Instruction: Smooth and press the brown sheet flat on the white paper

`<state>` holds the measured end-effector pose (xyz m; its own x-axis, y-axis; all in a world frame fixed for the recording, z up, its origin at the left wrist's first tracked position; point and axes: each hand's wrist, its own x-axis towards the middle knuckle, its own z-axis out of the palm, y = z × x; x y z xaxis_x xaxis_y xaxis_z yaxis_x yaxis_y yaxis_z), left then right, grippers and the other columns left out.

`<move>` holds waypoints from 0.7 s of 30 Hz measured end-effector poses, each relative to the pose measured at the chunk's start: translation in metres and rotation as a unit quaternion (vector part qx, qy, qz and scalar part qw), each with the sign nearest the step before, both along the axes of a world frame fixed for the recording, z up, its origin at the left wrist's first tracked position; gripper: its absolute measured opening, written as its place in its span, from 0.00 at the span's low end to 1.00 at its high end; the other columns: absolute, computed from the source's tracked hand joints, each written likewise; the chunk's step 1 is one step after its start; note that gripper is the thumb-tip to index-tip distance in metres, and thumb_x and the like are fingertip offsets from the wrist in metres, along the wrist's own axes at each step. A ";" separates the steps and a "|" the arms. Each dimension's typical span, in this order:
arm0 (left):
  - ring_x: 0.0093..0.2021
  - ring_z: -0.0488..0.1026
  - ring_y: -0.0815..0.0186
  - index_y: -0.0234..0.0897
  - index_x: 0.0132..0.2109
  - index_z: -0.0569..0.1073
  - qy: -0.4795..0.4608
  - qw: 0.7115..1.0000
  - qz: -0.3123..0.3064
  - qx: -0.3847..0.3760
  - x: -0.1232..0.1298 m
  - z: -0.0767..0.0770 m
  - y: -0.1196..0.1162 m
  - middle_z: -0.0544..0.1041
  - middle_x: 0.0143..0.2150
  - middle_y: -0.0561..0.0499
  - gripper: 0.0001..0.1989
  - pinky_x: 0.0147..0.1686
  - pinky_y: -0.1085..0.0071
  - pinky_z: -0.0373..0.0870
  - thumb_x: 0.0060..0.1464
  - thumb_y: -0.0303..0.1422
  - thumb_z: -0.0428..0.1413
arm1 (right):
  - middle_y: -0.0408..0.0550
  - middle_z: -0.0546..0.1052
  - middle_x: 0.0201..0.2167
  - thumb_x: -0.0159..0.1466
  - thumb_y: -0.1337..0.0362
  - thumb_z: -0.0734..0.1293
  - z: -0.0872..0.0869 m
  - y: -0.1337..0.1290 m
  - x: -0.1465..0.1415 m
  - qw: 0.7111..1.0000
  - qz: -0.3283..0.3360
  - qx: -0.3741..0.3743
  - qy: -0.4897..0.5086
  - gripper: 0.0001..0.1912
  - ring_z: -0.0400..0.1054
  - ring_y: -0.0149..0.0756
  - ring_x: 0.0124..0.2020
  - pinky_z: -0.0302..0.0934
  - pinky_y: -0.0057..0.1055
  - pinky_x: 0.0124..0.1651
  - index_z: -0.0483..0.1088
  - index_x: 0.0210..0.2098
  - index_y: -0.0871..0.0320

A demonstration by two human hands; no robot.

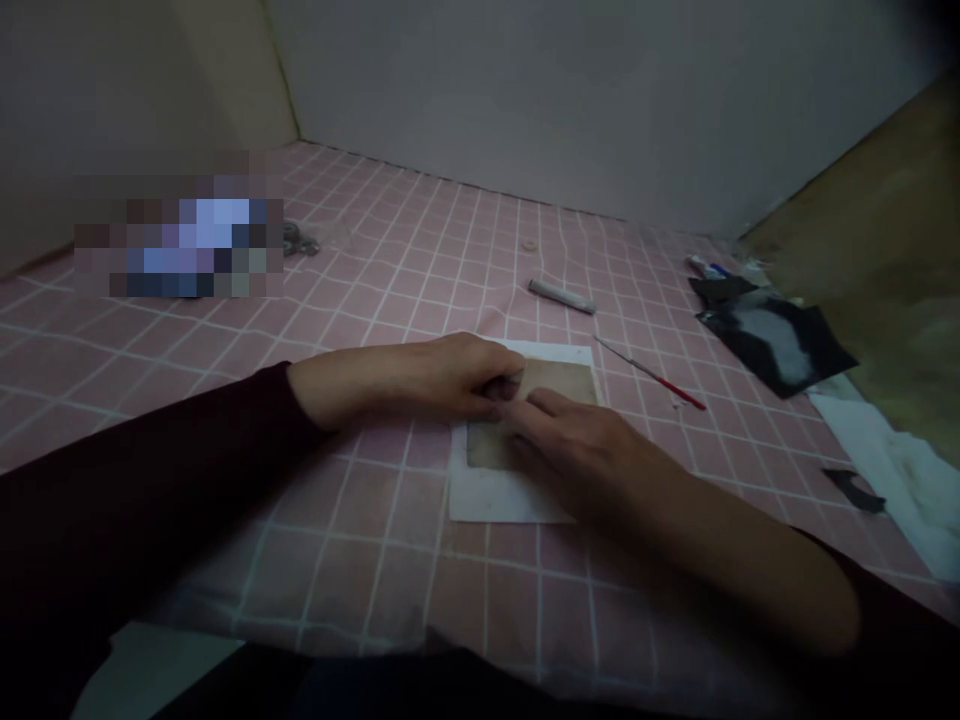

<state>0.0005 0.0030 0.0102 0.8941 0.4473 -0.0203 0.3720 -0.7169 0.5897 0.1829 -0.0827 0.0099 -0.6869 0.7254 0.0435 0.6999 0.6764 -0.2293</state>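
Note:
My left hand (466,375) and my right hand (574,435) meet over a tan, square sheet (566,378), which looks like sandpaper. That sheet lies on a larger white sheet of paper (487,500). Fingers of both hands are curled and pinched close together; whatever small thing sits between them is hidden. Beyond my hands lies a grey cylindrical stick (561,296). To the right of the sheets is a thin tool with a red handle (679,392) and a slim metal shaft, like a needle file.
A pink checked cloth (375,570) covers the table. Black sheets (780,340) and a dark cut scrap (855,490) lie at the right, by white paper (892,470). A small ring (529,245) lies further back. Metal items (300,240) sit beside a blurred-out patch at left. Walls enclose the back.

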 end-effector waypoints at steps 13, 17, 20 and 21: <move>0.27 0.63 0.73 0.37 0.33 0.66 -0.005 1.000 -0.010 -0.010 -0.001 -0.002 0.001 0.69 0.29 0.55 0.02 0.27 0.75 0.56 0.51 0.30 0.51 | 0.42 0.63 0.28 0.62 0.74 0.56 0.009 -0.003 0.008 1.000 -0.023 -0.015 -0.004 0.07 0.55 0.27 0.23 0.51 0.26 0.26 0.61 0.35 0.58; 0.27 0.64 0.73 0.37 0.33 0.66 0.002 1.000 -0.011 -0.009 -0.001 -0.002 0.002 0.69 0.29 0.56 0.02 0.27 0.76 0.57 0.51 0.30 0.51 | 0.47 0.65 0.29 0.62 0.75 0.53 0.007 -0.009 -0.001 0.999 -0.014 0.036 -0.010 0.09 0.57 0.31 0.25 0.55 0.29 0.28 0.63 0.35 0.62; 0.29 0.65 0.73 0.37 0.33 0.67 -0.003 1.000 -0.016 -0.017 -0.001 -0.005 0.004 0.70 0.30 0.55 0.02 0.28 0.76 0.58 0.51 0.30 0.51 | 0.51 0.65 0.30 0.62 0.76 0.51 0.001 -0.016 -0.011 0.998 0.039 0.058 0.009 0.12 0.59 0.36 0.31 0.59 0.32 0.34 0.63 0.32 0.62; 0.29 0.65 0.73 0.37 0.34 0.67 -0.005 1.000 -0.018 -0.017 -0.001 -0.006 0.004 0.70 0.30 0.55 0.02 0.29 0.76 0.58 0.51 0.30 0.52 | 0.51 0.65 0.30 0.62 0.77 0.51 0.001 -0.018 -0.012 0.998 0.044 0.051 0.010 0.12 0.59 0.36 0.31 0.59 0.32 0.34 0.63 0.30 0.61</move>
<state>-0.0004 0.0071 0.0047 0.9100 0.4138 -0.0258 0.3402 -0.7097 0.6168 0.1711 -0.1008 0.0114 -0.7462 0.6530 0.1291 0.6322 0.7560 -0.1698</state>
